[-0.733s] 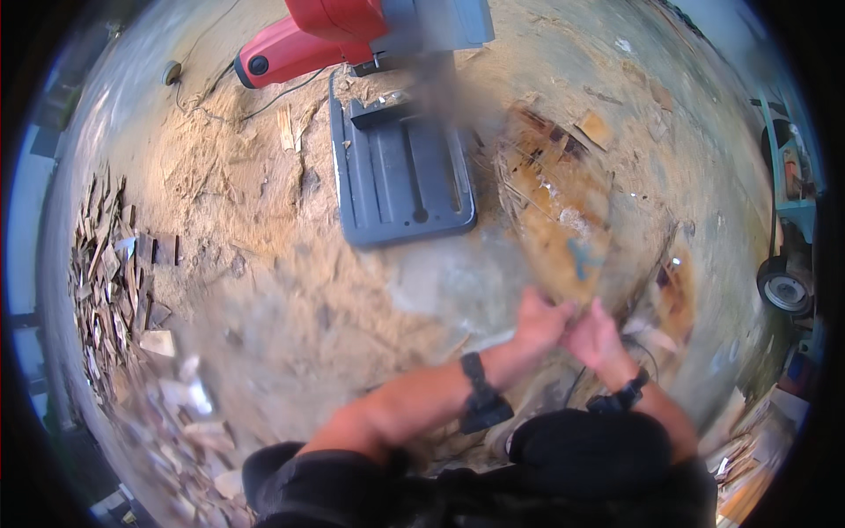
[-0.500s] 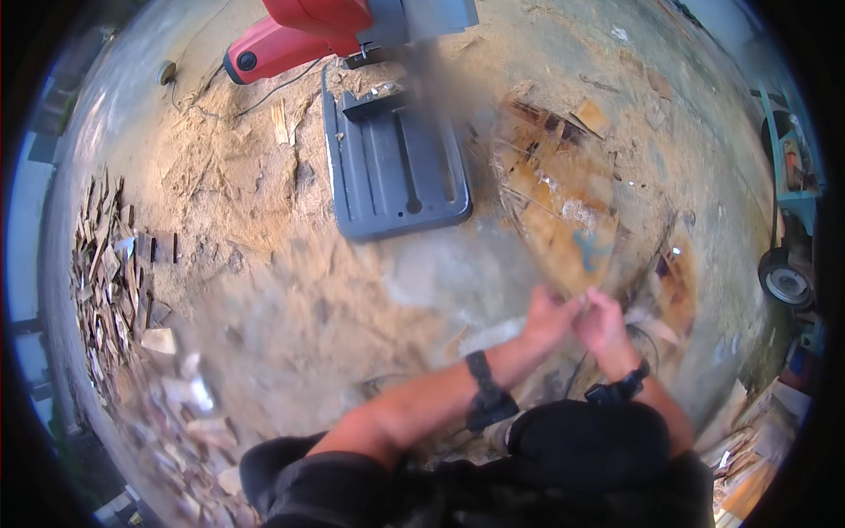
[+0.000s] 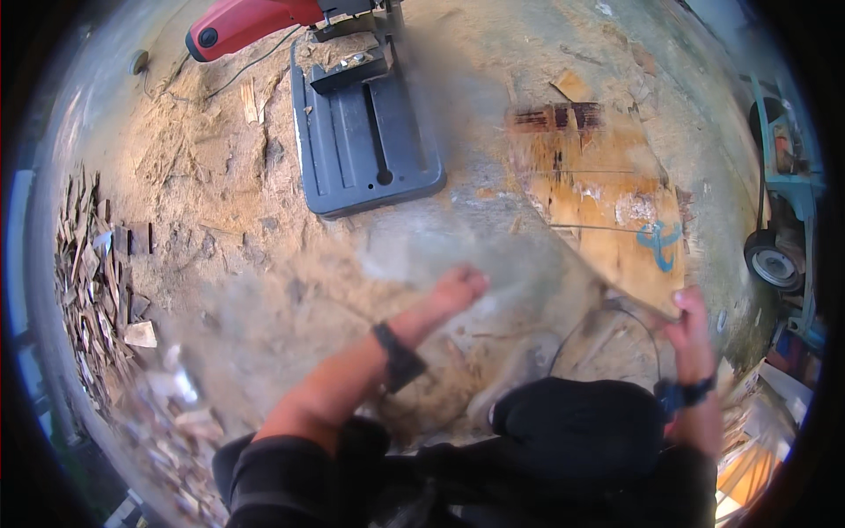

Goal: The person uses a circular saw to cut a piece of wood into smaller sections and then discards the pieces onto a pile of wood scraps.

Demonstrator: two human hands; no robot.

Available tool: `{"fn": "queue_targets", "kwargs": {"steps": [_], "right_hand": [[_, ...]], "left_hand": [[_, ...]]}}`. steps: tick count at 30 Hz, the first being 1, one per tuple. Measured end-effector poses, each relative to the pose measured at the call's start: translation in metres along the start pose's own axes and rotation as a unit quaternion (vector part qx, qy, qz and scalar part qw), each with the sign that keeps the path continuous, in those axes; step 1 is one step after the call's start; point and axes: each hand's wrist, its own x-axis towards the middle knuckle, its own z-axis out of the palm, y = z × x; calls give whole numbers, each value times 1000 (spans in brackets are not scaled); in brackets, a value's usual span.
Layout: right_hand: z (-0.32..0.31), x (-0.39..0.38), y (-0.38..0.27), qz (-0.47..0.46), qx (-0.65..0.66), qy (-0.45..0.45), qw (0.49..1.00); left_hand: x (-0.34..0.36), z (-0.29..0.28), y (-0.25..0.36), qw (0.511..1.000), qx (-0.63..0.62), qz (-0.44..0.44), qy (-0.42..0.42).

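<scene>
My right hand (image 3: 691, 319) is closed on the near right corner of a wooden board (image 3: 607, 189). The board is a broad, yellowish plywood-like panel, dark and worn at its far end, with a blue painted mark near its right edge. A thin strand or line crosses it. My left hand (image 3: 461, 287) is apart from the board, over the dusty ground to its left. Its fingers look curled, slightly blurred, and nothing shows in them. Both wrists wear black straps.
A red-handled chop saw (image 3: 255, 25) with a dark grey base (image 3: 374, 198) stands ahead on sawdust. Wood scraps (image 3: 97, 290) are heaped at far left; more pieces (image 3: 748, 471) lie at lower right. A wheeled teal frame (image 3: 797, 207) stands at right. A dark cable (image 3: 563, 339) loops near me.
My hands, close together at the board's near end before, have parted: the left moved left, away from the board, the right moved right. The board now shows broader, and the view has shifted.
</scene>
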Motion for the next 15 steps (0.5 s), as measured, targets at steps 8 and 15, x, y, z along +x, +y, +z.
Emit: {"fn": "queue_targets", "kwargs": {"steps": [8,15], "right_hand": [[-29,-86,-52,15,-155,130,979],[-27,-137,-88,78,-227,125,963]], "left_hand": [[29,-26,17,993,-34,75,85],[60,-35,40,912,223,278,205]]}}
